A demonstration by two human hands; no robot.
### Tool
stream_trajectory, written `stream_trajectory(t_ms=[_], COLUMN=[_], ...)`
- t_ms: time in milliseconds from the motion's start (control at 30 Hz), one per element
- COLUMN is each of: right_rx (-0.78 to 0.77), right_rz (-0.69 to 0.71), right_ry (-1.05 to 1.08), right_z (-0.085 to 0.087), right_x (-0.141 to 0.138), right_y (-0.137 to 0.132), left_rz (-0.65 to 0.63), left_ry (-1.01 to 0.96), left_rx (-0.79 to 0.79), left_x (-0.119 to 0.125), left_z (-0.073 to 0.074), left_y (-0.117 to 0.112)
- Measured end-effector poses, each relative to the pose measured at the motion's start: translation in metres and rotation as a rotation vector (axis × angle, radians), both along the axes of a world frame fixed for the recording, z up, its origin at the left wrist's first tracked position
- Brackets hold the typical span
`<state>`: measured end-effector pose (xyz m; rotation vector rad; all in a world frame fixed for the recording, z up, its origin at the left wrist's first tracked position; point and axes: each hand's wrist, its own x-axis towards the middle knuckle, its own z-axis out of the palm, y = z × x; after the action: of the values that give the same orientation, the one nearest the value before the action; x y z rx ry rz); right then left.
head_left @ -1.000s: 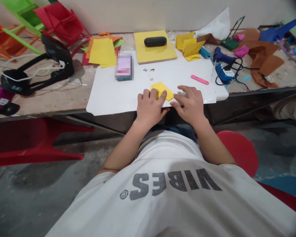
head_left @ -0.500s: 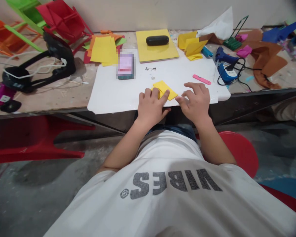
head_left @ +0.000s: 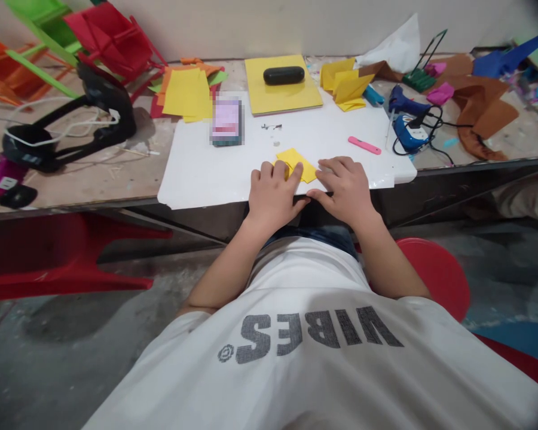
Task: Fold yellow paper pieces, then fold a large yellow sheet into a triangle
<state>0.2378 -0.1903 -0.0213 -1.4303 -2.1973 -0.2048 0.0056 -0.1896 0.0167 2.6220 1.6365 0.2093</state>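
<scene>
A small folded yellow paper (head_left: 296, 161) lies on the white board (head_left: 206, 170) near its front edge. My left hand (head_left: 272, 194) rests on the paper's left part, fingers curled and pressing down on it. My right hand (head_left: 346, 188) sits just right of the paper, its curled fingertips touching the paper's right corner and the board. Both wrists hang over the table's front edge above my lap.
Behind the paper are a pink cutter (head_left: 363, 144), a phone (head_left: 226, 121), a yellow pad (head_left: 281, 92) with a black case (head_left: 283, 75), loose yellow sheets (head_left: 187, 94) and a blue glue gun (head_left: 406, 122). A black stand (head_left: 72, 128) stands at the left, a red stool (head_left: 434, 280) beside me.
My right hand drew away from the paper to the right, then came back so its fingertips touch the paper's right corner. My left hand stayed pressed on the paper.
</scene>
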Motion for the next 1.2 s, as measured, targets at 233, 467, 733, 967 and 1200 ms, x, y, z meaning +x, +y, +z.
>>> stream_trajectory(t_ms=[233, 467, 733, 967, 1200], right_rx=[0.027, 0.031, -0.039, -0.011, -0.113], right_rz=[-0.023, 0.020, 0.208, 0.196, 0.207], right_ry=[0.042, 0.053, -0.083, 0.183, 0.503], right_z=[-0.001, 0.013, 0.032, 0.065, 0.090], right_x=[-0.004, -0.008, -0.008, -0.005, -0.014], right_y=[0.004, 0.015, 0.038, 0.093, 0.191], left_rz=[0.039, 0.006, -0.056, -0.296, -0.185], left_ry=[-0.013, -0.054, -0.142, -0.632, -1.047], left_rx=[-0.019, -0.047, -0.054, -0.107, -0.162], left_x=[0.004, -0.002, -0.012, -0.027, -0.025], left_z=[0.010, 0.015, 0.020, 0.033, 0.056], left_y=[0.003, 0.008, 0.029, 0.110, 0.192])
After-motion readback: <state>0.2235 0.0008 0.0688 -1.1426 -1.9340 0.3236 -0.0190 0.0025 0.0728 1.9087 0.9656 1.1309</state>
